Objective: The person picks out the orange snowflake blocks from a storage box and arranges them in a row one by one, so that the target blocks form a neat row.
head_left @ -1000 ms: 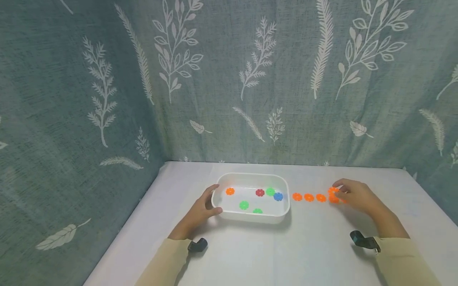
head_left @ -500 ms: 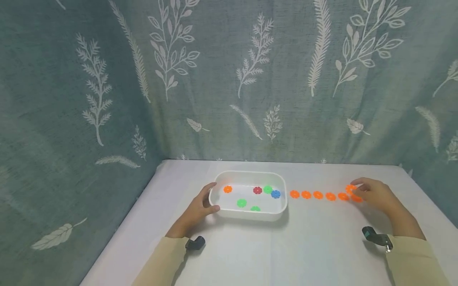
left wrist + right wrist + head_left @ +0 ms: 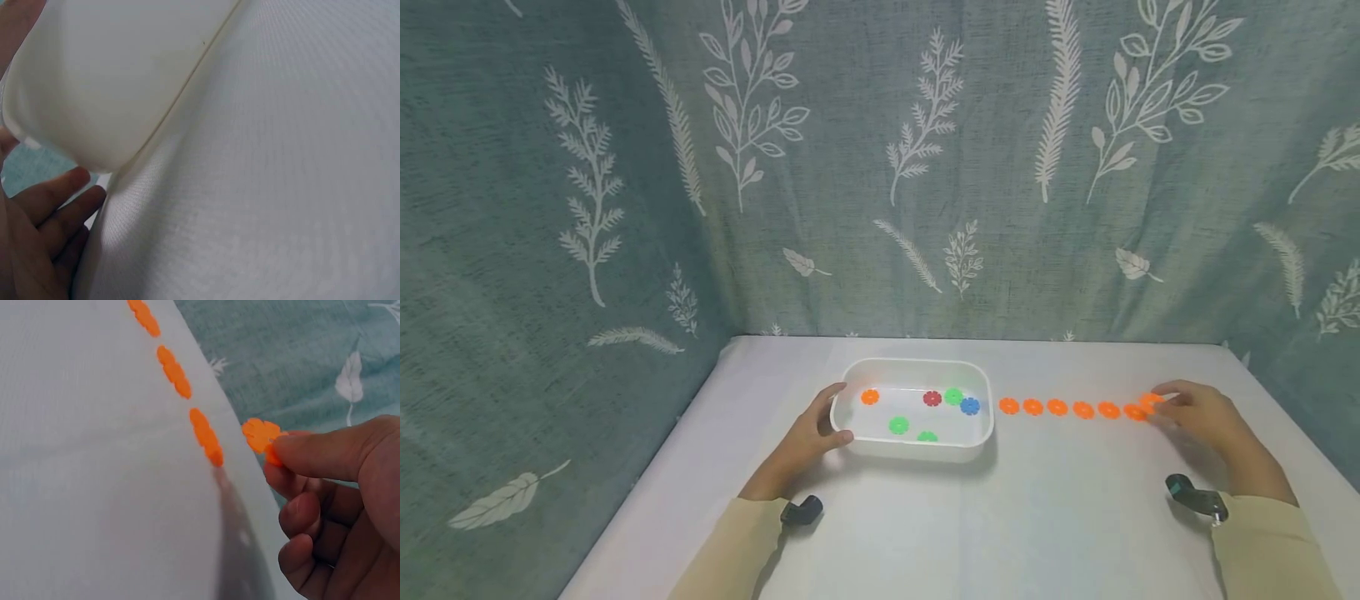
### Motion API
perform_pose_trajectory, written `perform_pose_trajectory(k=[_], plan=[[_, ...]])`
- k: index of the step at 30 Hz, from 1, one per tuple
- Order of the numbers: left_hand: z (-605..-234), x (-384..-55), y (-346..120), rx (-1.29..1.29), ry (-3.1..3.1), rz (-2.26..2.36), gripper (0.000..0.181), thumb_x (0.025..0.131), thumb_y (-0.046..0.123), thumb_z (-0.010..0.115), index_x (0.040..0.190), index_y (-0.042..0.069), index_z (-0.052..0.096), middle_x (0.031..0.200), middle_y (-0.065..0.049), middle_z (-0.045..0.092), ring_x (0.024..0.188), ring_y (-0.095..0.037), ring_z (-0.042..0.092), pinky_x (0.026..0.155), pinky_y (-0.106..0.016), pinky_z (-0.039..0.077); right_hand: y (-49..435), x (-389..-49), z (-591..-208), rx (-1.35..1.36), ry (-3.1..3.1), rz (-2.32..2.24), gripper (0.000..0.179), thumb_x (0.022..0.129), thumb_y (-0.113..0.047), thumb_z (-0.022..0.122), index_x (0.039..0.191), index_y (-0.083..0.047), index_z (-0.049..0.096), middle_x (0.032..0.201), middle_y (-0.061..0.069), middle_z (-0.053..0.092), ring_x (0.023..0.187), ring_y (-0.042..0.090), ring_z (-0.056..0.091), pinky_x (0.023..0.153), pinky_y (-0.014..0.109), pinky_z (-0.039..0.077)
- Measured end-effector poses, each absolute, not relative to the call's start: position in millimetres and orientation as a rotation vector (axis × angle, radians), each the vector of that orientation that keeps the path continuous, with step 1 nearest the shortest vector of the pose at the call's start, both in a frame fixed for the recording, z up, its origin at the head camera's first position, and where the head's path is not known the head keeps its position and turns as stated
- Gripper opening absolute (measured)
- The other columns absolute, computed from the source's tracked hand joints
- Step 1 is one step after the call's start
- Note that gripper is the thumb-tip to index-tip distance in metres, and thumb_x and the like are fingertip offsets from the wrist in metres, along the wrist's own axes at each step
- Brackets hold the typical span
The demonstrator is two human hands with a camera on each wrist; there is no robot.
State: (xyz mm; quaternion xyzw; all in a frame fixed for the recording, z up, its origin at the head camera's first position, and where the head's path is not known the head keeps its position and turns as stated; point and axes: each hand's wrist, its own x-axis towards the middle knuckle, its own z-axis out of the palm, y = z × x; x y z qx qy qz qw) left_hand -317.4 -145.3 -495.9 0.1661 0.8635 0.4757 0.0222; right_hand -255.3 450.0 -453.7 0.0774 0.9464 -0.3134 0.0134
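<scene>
A white plastic basin point(image 3: 917, 450) stands on the table in the head view. My left hand point(image 3: 808, 429) grips its left end, thumb at the near corner and fingers round the far one. In the left wrist view the fingers point(image 3: 65, 200) lie close by the basin's rounded corner. My right hand point(image 3: 1202, 417) pinches an orange flower-shaped disc point(image 3: 259, 434) between thumb and index finger, the other fingers curled below. The held disc is above the table, by the right end of a row of orange flower discs point(image 3: 1057, 407).
Inside the basin lie an orange disc point(image 3: 869, 397), a red disc point(image 3: 932, 398), a blue disc point(image 3: 970, 406) and several green discs point(image 3: 898, 425). A white cloth covers the table point(image 3: 985, 533). A leaf-patterned green curtain point(image 3: 850, 167) hangs behind and at the sides.
My right hand has moved right along the row with the orange disc, from above the row to its right end. My left hand keeps its hold on the basin. The head view has shifted slightly.
</scene>
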Motion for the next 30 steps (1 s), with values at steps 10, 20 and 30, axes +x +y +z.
perform_pose_trajectory(k=[10,20,30], plan=[[-497,-318,-145,0.506,2.696,1.465,0.089,0.078,0.036,0.081,0.151,0.033,0.029,0.155,-0.013,0.031,0.142,-0.033,0.028,0.111,-0.06,0.02,454,-253,-464,0.393,2.954,-0.943,0.048,0.093,-0.022,0.056,0.127,0.011,0.049,0.118,0.04,0.047,0.103,0.054,0.049,0.08,0.062,0.045],[-497,-318,-145,0.529,2.705,1.468,0.089,0.078,0.036,0.081,0.151,0.031,0.03,0.154,-0.015,0.033,0.141,-0.034,0.029,0.109,-0.062,0.021,448,-255,-470,0.536,2.986,-0.872,0.044,0.096,-0.022,0.052,0.124,0.012,0.049,0.108,0.035,0.053,0.096,0.049,0.052,0.077,0.061,0.045],[-500,-320,-145,0.53,2.688,1.488,0.09,0.077,0.037,0.082,0.15,0.033,0.03,0.154,-0.015,0.033,0.141,-0.034,0.029,0.11,-0.063,0.019,448,-260,-473,0.606,2.966,-0.836,0.042,0.096,-0.02,0.053,0.122,0.013,0.05,0.113,0.037,0.05,0.102,0.053,0.049,0.082,0.063,0.044]])
